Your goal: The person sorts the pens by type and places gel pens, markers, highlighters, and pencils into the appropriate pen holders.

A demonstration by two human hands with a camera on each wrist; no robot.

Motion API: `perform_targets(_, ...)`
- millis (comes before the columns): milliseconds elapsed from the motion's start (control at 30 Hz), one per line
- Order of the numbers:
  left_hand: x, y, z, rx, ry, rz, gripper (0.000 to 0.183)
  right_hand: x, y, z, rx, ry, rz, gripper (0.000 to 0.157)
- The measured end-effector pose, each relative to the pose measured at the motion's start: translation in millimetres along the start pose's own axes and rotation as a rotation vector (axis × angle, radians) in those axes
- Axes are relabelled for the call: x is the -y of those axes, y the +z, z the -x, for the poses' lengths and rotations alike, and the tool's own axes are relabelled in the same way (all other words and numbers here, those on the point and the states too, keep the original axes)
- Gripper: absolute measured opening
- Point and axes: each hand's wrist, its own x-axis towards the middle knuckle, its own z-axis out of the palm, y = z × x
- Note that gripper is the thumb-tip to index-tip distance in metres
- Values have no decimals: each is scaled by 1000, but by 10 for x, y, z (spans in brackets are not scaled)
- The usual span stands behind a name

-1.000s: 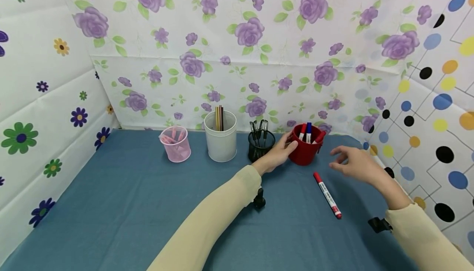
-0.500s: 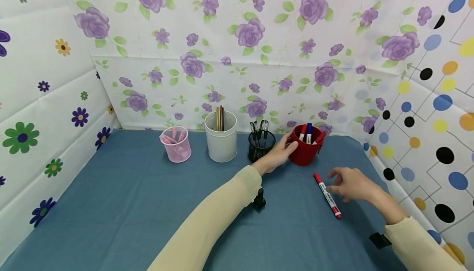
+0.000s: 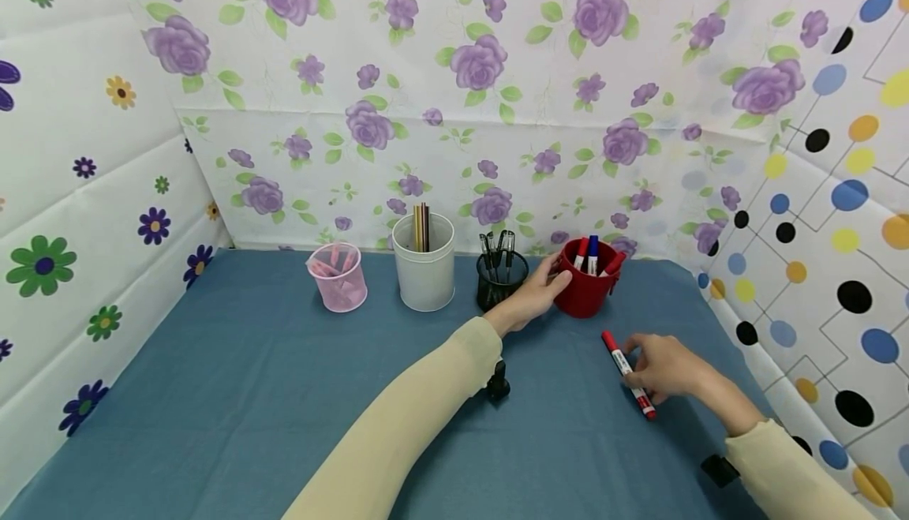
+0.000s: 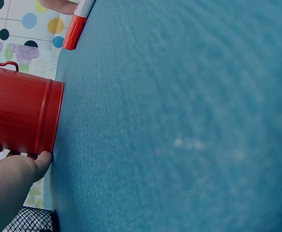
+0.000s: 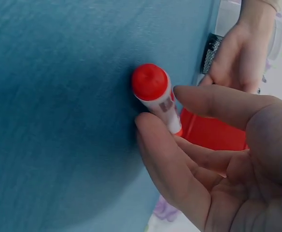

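A red marker pen (image 3: 619, 361) with a white label lies on the blue cloth, and its end (image 5: 149, 81) faces the right wrist view. My right hand (image 3: 663, 366) is at the marker, bent thumb and fingers on either side of it; no firm pinch shows. My left hand (image 3: 529, 297) holds the left side of a red pen cup (image 3: 582, 299), thumb in front and other fingers partly hidden behind. Upright in that cup are a blue-capped marker (image 3: 592, 256) and a red-capped one (image 3: 581, 253); another red one leans right. A small handle (image 4: 7, 63) shows on the cup.
Left of the red cup stands a black mesh cup (image 3: 490, 293) with several black pens, close to my left hand. Farther left are a white cup (image 3: 426, 279) with pencils and a pink mesh cup (image 3: 341, 291). A flowered backdrop (image 3: 426, 165) rises behind them.
My right hand has come down and toward me from the right of the red cup to the loose marker. My left hand and the red cup stay where they were.
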Motion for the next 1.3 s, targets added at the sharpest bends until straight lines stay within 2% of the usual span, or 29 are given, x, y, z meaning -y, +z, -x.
perform_targets(233,-3,5,1,-6,-3,0,64,-32,-3,-9,9,0,-45,52)
perform_targets(500,-11,3,17,-7,2,-10,64,-116,-51,-17,55,-75,-86,46)
perform_targets(767,-6,-1,14,-2,-1,-3,63,-161,-190,-74,65,-121,-207,46)
perform_targets(1100,-2,-5,6,1,2,3,64,-38,-547,-64,-93,-208,-307,43)
perform_targets(1300,12,0,1,0,2,3,64,59,-789,-120,-243,-260,-362,45)
